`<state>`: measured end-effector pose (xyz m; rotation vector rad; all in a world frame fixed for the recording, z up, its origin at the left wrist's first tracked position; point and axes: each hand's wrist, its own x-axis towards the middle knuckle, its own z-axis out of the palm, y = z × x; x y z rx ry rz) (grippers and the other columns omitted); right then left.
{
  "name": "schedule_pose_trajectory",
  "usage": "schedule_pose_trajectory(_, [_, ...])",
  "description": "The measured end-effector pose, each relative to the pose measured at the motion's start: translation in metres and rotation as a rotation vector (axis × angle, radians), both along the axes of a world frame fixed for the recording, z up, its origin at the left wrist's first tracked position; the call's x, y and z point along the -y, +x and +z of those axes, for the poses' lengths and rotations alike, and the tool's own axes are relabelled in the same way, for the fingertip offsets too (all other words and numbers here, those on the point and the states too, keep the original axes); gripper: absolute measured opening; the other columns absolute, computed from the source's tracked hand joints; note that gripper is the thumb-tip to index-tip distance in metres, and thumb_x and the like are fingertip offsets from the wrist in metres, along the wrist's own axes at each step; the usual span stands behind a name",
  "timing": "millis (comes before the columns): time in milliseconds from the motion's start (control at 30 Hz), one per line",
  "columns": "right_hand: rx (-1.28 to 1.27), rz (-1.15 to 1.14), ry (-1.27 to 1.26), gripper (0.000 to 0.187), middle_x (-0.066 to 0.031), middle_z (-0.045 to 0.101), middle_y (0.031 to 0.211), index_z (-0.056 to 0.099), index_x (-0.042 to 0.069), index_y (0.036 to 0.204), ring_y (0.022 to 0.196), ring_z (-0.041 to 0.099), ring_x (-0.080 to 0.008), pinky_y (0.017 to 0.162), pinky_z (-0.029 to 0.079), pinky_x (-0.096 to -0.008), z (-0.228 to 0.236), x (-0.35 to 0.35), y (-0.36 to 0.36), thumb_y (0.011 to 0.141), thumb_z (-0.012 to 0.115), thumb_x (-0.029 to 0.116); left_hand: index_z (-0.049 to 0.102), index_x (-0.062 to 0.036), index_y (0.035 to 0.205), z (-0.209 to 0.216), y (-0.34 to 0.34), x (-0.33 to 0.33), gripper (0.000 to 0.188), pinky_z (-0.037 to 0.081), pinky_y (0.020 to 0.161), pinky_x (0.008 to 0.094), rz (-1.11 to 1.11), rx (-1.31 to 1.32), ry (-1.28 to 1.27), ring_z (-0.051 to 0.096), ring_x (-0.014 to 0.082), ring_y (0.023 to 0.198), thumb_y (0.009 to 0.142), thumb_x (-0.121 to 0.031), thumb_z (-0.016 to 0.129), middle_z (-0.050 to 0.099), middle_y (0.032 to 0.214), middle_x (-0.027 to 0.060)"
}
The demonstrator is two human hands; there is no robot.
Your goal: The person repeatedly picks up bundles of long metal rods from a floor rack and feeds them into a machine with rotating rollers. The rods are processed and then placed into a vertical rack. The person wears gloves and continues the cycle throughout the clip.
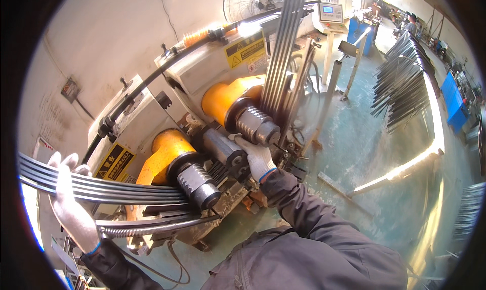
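Observation:
My left hand (73,211), in a white knit glove, is closed around a flat row of long dark metal bars (126,190), its fingertips sticking up past the upper edge. The bars' other end runs into the near spindle, a ridged steel cylinder (196,185) on an orange housing (164,153). My right hand (258,159), gloved as well, rests with fingers stretched along the dark block (223,149) between the two spindles. Its thumb is hidden. Just beyond it, a second ridged cylinder (257,124) has another row of bars (284,52) rising beside it.
A coil spring rod (162,231) runs below the left bars. A control box with a screen (330,12) stands at the back, near a fan (253,0). On the right, many thin rods (405,80) hang from a rack. Cables and a metal strip (344,193) lie on the floor.

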<state>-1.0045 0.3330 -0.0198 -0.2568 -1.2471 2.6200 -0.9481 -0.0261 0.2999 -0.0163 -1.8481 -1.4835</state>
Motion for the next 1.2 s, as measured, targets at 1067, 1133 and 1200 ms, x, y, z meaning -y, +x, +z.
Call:
schedule_pose_trajectory(1067, [-0.035, -0.111, 0.549, 0.027, -0.0135, 0.078, 0.131, 0.078, 0.004, 0.131, 0.123, 0.075, -0.0288, 0.107, 0.057, -0.0366, -0.016, 0.002, -0.006, 0.110, 0.063, 0.002, 0.071, -0.0118, 0.135, 0.026, -0.063, -0.053, 0.030, 0.068, 0.087, 0.0282, -0.274, 0.149, -0.304, 0.079, 0.0126, 0.088, 0.109, -0.021, 0.082, 0.079, 0.100, 0.0057])
schedule_pose_trajectory(1133, [-0.061, -0.124, 0.617, 0.027, -0.0137, 0.078, 0.131, 0.078, 0.004, 0.132, 0.124, 0.075, -0.0291, 0.108, 0.057, -0.0368, -0.017, 0.000, -0.007, 0.109, 0.063, 0.002, 0.074, -0.0121, 0.131, 0.029, -0.068, -0.045, 0.028, 0.068, 0.083, 0.0267, -0.241, 0.197, -0.357, 0.081, 0.0120, 0.087, 0.109, -0.026, 0.083, 0.081, 0.101, 0.0057])
schedule_pose_trajectory(1200, [-0.152, -0.215, 0.980, 0.027, -0.0137, 0.078, 0.131, 0.078, 0.003, 0.132, 0.125, 0.075, -0.0284, 0.109, 0.057, -0.0368, -0.019, -0.002, -0.007, 0.110, 0.062, 0.002, 0.078, -0.0124, 0.126, 0.032, -0.071, -0.036, 0.028, 0.069, 0.078, 0.0250, -0.217, 0.252, -0.411, 0.082, 0.0117, 0.085, 0.108, -0.033, 0.085, 0.083, 0.101, 0.0059])
